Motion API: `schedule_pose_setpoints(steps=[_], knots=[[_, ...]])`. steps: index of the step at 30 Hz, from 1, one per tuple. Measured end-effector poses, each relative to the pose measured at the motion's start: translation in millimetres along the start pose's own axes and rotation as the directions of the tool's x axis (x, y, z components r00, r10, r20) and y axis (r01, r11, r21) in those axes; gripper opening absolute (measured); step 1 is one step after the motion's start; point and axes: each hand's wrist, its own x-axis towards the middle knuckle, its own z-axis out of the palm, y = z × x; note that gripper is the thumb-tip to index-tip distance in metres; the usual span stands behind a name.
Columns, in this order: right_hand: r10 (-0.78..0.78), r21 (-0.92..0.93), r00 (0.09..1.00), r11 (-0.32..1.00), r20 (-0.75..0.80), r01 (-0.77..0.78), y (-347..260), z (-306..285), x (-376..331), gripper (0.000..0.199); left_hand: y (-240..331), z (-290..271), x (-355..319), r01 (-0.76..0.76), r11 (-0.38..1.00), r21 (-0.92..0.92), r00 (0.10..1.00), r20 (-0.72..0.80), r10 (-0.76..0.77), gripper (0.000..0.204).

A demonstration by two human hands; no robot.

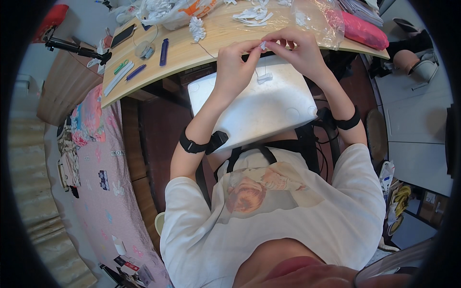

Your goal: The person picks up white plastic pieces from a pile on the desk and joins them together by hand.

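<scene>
My left hand and my right hand meet above a white foam tray that rests on my lap. Both pinch one small white piece between their fingertips at the desk's near edge. A thin thread hangs down from it to a second small white piece lying on the tray. Each forearm wears a black strap near the wrist.
The wooden desk carries a white tassel-like bundle, white scraps, a clear plastic bag, a pink pouch, blue pens, a tape roll and a phone. A pink-sheeted bed lies on my left.
</scene>
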Motion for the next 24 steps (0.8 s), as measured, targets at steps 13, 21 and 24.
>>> schedule_pose_setpoints(steps=[13,21,24], knots=[[0.045,-0.017,0.999,0.999,0.010,-0.045,-2,4,0,0.012,0,0,-2,0.044,0.997,-0.065,0.999,0.032,-0.042,0.021],[0.116,0.004,0.993,0.993,0.023,-0.116,1,1,-2,0.013,-8,-8,3,-0.066,0.987,0.146,0.996,0.070,0.057,0.019],[0.239,0.067,0.961,0.966,0.139,-0.250,6,-2,-1,0.014,-6,-12,7,-0.108,0.956,0.272,0.989,0.132,0.074,0.017]])
